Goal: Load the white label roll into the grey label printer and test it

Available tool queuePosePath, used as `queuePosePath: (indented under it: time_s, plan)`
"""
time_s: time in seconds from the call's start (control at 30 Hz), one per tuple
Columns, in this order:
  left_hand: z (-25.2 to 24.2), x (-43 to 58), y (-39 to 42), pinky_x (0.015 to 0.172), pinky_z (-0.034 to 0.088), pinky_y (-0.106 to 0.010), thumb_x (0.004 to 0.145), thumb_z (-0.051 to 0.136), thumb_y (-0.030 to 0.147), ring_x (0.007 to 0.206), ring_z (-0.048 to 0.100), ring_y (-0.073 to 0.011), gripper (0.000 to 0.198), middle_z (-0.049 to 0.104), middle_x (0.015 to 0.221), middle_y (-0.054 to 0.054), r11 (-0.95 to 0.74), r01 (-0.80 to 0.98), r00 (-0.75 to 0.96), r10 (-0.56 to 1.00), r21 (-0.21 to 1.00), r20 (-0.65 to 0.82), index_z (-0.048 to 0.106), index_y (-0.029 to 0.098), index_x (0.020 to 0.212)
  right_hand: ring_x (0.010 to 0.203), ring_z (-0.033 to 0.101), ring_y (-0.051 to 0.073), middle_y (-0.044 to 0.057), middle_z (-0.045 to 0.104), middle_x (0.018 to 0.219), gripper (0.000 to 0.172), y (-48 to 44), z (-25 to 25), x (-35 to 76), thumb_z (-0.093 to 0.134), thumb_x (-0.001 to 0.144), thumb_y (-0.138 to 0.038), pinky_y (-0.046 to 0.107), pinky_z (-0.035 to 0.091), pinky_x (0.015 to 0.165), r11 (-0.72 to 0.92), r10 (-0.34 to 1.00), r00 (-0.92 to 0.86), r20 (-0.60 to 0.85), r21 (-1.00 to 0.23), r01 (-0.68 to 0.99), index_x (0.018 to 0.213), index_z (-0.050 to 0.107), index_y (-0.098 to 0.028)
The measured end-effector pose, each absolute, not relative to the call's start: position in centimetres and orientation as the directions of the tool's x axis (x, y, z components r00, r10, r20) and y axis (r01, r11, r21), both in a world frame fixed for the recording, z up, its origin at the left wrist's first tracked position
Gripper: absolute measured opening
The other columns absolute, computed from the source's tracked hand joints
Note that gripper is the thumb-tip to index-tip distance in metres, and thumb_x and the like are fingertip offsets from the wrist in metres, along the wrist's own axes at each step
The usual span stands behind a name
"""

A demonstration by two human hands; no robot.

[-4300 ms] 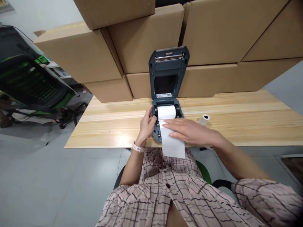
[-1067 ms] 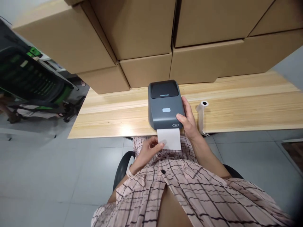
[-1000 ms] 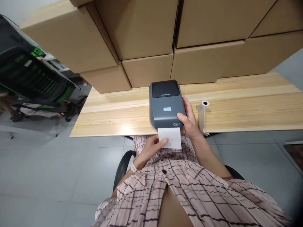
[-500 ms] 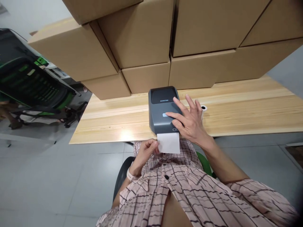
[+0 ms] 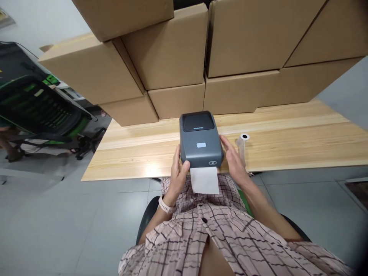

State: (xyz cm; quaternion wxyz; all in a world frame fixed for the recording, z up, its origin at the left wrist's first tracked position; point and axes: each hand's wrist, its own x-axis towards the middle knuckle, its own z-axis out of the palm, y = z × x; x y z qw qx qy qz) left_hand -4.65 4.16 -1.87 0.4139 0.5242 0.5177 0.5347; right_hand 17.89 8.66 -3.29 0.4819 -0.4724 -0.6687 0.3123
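A dark grey label printer (image 5: 198,140) sits near the front edge of the wooden table, with a pale button on top. A blank white paper label (image 5: 204,181) sticks out of its front, hanging past the table edge. My left hand (image 5: 178,172) is closed against the printer's left side, its thumb at the front corner and its fingers along the side. On the other side, my right hand (image 5: 234,159) presses its fingers along the printer's right side; its thumb is hidden. Between them the two hands clasp the printer.
A small white paper roll (image 5: 244,137) stands right of my right hand, a strip trailing toward the table edge. Stacked cardboard boxes (image 5: 175,101) line the back of the wooden table (image 5: 290,142). A black and green office chair (image 5: 43,103) and part of another person are at the left.
My left hand has let go of the paper label and moved up to the printer's left side. My right hand has left the top button and come down to the right side.
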Motion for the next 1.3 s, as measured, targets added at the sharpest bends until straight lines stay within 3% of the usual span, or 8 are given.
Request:
queuePosePath:
  time_s: [0.17, 0.33, 0.53, 0.67, 0.83, 0.97, 1.1, 1.3]
  plan:
    - [-2.1, -4.2, 3.8, 0.14, 0.008, -0.054, 0.102, 0.047, 0.069, 0.171, 0.002, -0.0317, 0.081, 0.011, 0.184, -0.002, -0.166, 0.24, -0.109, 0.975, 0.957, 0.196, 0.024, 0.035, 0.171, 0.167, 0.024, 0.028, 0.005, 0.029, 0.179, 0.074, 8.0, -4.9, 16.6, 0.016, 0.109, -0.067, 0.058, 0.024, 0.137, 0.401, 0.912, -0.089, 0.401, -0.822, 0.405, 0.173, 0.022, -0.031]
    - [-1.4, -5.2, 5.1, 0.14, 0.009, -0.055, 0.103, 0.03, 0.075, 0.171, 0.0, -0.0281, 0.076, 0.022, 0.181, 0.001, -0.292, 0.294, -0.099, 0.938, 0.91, 0.333, 0.035, 0.036, 0.168, 0.166, 0.027, 0.032, 0.007, 0.031, 0.178, 0.081, 8.5, -1.9, 17.7, 0.005, 0.105, -0.074, 0.064, 0.023, 0.134, 0.44, 0.893, -0.152, 0.424, -0.749, 0.495, 0.173, 0.023, -0.036]
    - [1.7, -7.2, 11.6, 0.138, 0.024, -0.051, 0.105, 0.03, 0.072, 0.162, 0.039, -0.0275, 0.067, 0.056, 0.165, -0.003, -0.448, 0.155, -0.154, 0.869, 0.88, 0.47, 0.062, 0.034, 0.15, 0.168, 0.018, 0.037, 0.011, 0.027, 0.179, 0.096, 13.5, 5.6, 17.4, 0.002, 0.096, -0.085, 0.068, 0.013, 0.134, 0.554, 0.81, -0.202, 0.55, -0.607, 0.57, 0.17, 0.029, -0.03]
    - [1.5, -7.4, 15.3, 0.126, 0.043, -0.052, 0.097, 0.063, 0.058, 0.141, 0.063, -0.0287, 0.053, 0.07, 0.146, -0.013, -0.296, 0.068, -0.285, 0.91, 0.953, 0.302, 0.069, 0.024, 0.137, 0.165, 0.028, 0.034, 0.009, 0.042, 0.172, 0.091, 19.1, 10.1, 16.0, 0.003, 0.1, -0.082, 0.061, 0.02, 0.134, 0.576, 0.787, -0.158, 0.596, -0.619, 0.534, 0.165, 0.036, -0.028]
    - [-0.7, -6.8, 15.2, 0.111, 0.053, -0.047, 0.084, 0.077, 0.037, 0.134, 0.065, -0.0305, 0.06, 0.068, 0.146, -0.02, -0.089, 0.137, -0.235, 0.965, 0.987, 0.119, 0.066, 0.016, 0.138, 0.156, 0.044, 0.028, 0.01, 0.05, 0.164, 0.087, 25.5, 12.6, 14.7, -0.002, 0.104, -0.077, 0.049, 0.03, 0.132, 0.53, 0.825, -0.125, 0.551, -0.677, 0.511, 0.161, 0.036, -0.023]
    - [-0.2, -6.7, 14.5, 0.099, 0.054, -0.038, 0.082, 0.071, 0.031, 0.119, 0.067, -0.0262, 0.062, 0.071, 0.138, -0.018, -0.048, 0.266, -0.178, 0.979, 0.963, 0.098, 0.065, 0.013, 0.141, 0.151, 0.048, 0.023, 0.009, 0.055, 0.157, 0.085, 29.3, 13.6, 14.0, -0.006, 0.106, -0.072, 0.042, 0.03, 0.13, 0.449, 0.878, -0.126, 0.462, -0.702, 0.553, 0.155, 0.038, -0.018]
    - [1.2, -7.0, 14.6, 0.072, 0.046, -0.03, 0.079, 0.07, 0.031, 0.078, 0.062, -0.0187, 0.059, 0.071, 0.086, -0.004, 0.068, 0.468, -0.165, 0.986, 0.881, 0.012, 0.07, 0.015, 0.136, 0.154, 0.043, 0.022, 0.01, 0.05, 0.164, 0.081, 30.9, 13.9, 14.1, -0.002, 0.11, -0.067, 0.039, 0.03, 0.13, 0.41, 0.907, -0.154, 0.392, -0.739, 0.534, 0.153, 0.04, -0.014]
    - [1.2, -7.0, 14.6, 0.061, 0.034, -0.027, 0.082, 0.066, 0.034, 0.06, 0.052, -0.0154, 0.055, 0.055, 0.06, 0.006, 0.111, 0.495, -0.15, 0.988, 0.862, -0.041, 0.071, 0.015, 0.133, 0.147, 0.051, 0.027, 0.007, 0.057, 0.159, 0.062, 24.5, 12.2, 15.7, 0.045, 0.107, -0.064, 0.047, 0.04, 0.126, 0.604, 0.754, -0.103, 0.649, -0.622, 0.498, 0.158, 0.042, -0.029]
